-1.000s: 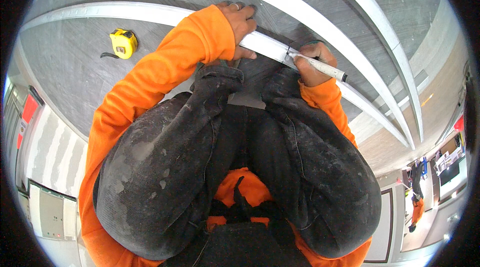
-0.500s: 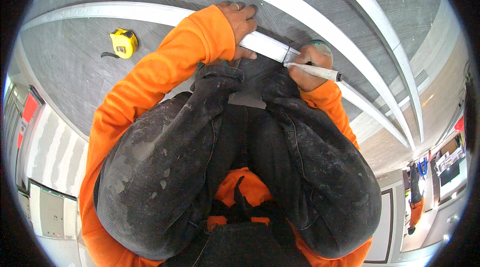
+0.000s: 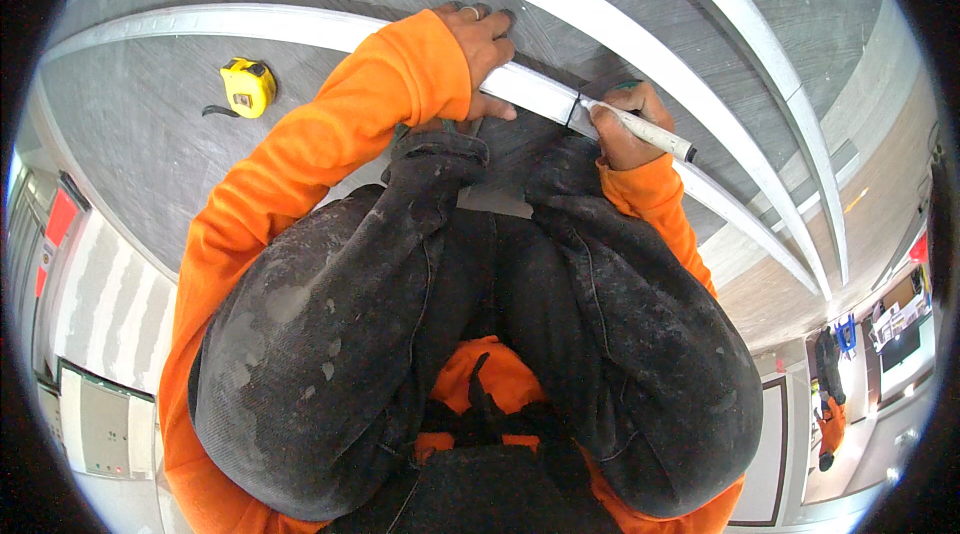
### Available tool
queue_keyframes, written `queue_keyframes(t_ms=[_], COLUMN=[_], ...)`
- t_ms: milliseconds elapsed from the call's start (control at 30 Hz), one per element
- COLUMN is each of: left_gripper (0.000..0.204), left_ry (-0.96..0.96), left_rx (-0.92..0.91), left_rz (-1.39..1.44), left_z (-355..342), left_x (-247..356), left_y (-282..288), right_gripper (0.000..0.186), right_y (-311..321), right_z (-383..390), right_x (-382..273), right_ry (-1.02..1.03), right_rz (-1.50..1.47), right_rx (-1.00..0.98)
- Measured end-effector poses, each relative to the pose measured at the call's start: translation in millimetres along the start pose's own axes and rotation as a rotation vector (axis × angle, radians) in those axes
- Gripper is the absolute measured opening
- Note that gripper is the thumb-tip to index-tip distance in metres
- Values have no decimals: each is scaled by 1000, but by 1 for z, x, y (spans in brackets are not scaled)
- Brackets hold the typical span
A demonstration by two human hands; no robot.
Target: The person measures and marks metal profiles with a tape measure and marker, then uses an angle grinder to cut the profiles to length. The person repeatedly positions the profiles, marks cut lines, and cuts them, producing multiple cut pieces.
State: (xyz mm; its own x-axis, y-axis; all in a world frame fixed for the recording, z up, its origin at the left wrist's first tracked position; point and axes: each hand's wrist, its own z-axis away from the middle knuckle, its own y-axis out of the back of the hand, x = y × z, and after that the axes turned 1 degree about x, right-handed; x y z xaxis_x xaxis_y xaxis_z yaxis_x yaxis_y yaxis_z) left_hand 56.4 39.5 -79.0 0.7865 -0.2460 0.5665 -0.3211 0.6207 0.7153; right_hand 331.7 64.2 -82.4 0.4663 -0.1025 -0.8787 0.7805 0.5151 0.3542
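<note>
My left hand [image 3: 479, 49] grips a long white metal profile [image 3: 526, 94] lying on the grey floor, fingers over its far edge and thumb at the near side. My right hand [image 3: 630, 130] holds a white marker [image 3: 657, 137], its tip just above a dark line drawn across the profile. To the left of my left sleeve lies a yellow tape measure [image 3: 247, 87] with a black strap. My bent knees in dusty dark trousers are close below both hands.
Two more long white profiles [image 3: 770, 48] lie beyond mine, roughly parallel. At the far left is a pale wall [image 3: 110, 304] with patched stripes. In the distance at right, a person in orange and dark clothing [image 3: 832, 419] is visible near assorted items.
The dark line across the profile has grown longer. My right hand and marker moved slightly toward me, then back away. My left hand stayed put. The distant person shifted slightly.
</note>
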Motion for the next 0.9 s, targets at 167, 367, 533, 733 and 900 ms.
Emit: queue_keyframes(t_ms=[167, 367, 533, 733, 900], left_gripper=[78, 76, 72, 59, 48], left_ry=[42, 30, 24, -23, 3], left_rx=[-68, -71, 1, 162, 182], left_rz=[38, 49, 21, 23, 7], left_z=[-2, -2, 3, 16, 21], left_x=[4, 3, 6, 15, 22], left_y=[7, 8, 11, 9, 8], right_gripper=[16, 16, 11, 12, 12], right_y=[-2, -2, 4, 17, 16], right_z=[-2, 0, 3, -5, -5], right_x=[-6, -7, -25, -39, -27], right_ry=[-57, -183, -214, -214, -169], right_rz=[-11, -49, -318, -414, -421], right_rx=[21, 3, 18, -25, -133])
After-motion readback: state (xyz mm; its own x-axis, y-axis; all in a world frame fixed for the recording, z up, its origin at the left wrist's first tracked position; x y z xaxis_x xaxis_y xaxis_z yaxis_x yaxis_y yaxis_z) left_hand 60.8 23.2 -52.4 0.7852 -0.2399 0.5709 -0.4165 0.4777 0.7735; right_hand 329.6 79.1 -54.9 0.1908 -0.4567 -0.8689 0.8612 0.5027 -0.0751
